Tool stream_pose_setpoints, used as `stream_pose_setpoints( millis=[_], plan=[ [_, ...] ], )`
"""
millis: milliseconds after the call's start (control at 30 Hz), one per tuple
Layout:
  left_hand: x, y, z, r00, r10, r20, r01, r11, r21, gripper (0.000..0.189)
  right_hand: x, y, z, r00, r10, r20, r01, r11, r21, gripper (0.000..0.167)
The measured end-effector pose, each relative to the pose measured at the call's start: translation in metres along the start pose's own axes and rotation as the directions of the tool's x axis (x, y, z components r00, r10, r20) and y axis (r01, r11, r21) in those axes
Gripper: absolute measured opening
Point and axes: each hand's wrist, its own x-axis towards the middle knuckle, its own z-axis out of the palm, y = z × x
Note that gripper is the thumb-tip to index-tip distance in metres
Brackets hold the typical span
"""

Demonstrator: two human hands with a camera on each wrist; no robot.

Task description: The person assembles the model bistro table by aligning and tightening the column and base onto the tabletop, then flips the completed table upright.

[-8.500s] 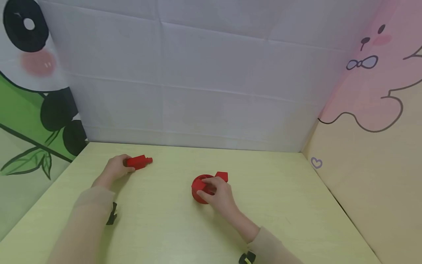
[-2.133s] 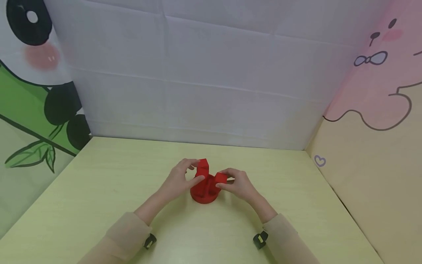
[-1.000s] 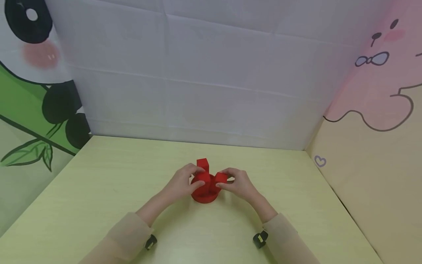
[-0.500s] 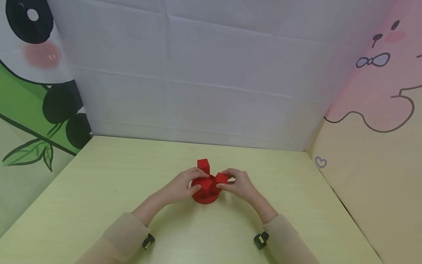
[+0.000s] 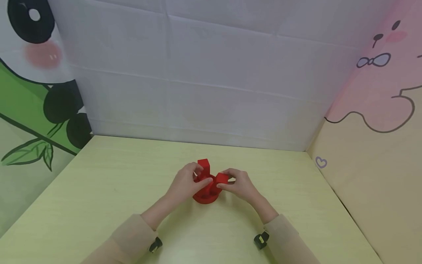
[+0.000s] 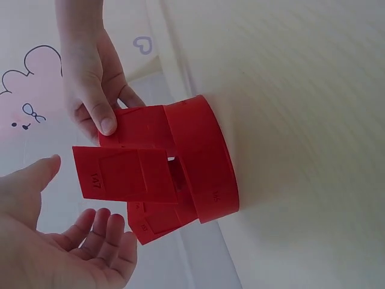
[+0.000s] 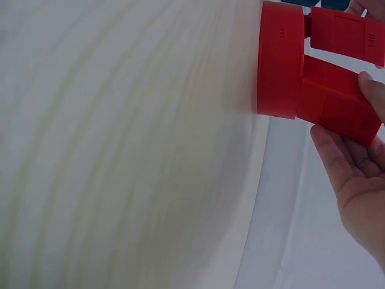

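Hovering beside the near block (image 6: 126, 174), a red piece numbered 147, a person's left hand (image 5: 184, 187) hangs with thumb and fingers loosely bent and well parted, a gap showing between them and the piece. Just past the left fingertips rises the far block (image 5: 203, 166); whether they brush it cannot be told. Between the two hands, the round red base (image 5: 205, 200) sits on a pale table (image 5: 99, 176), carrying all three blocks. On its right side, the right hand (image 5: 242, 185) pinches the right block (image 5: 222, 178) between thumb and fingers, that piece leaning outward toward the palm. The step in hand appears to be seating the blocks in the base, the right hand steadying the set. The next move seems to call for the left hand to square the near block while the right holds firm; how deep each piece sits is hidden.
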Motion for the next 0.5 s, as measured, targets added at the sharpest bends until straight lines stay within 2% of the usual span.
stream_pose_setpoints(
  millis=[267,400,500],
  plan=[
    [-0.0006,-0.002,0.0075,0.999,0.023,0.022,-0.023,1.0,0.008,0.044,-0.0005,0.0002,-0.0007,1.0,-0.001,0.008,0.001,1.0,-0.008,0.038],
    [-0.001,-0.0028,0.0049,0.999,0.042,0.035,-0.042,0.999,0.006,0.04,-0.0003,-0.0001,-0.0006,1.0,-0.002,0.008,0.002,1.0,-0.004,0.037],
    [-0.0006,-0.0028,0.0011,0.996,0.06,0.066,-0.06,0.998,0.009,0.038,-0.0006,-0.0004,-0.0007,1.0,-0.005,0.006,0.005,1.0,0.005,0.037]
  ],
)
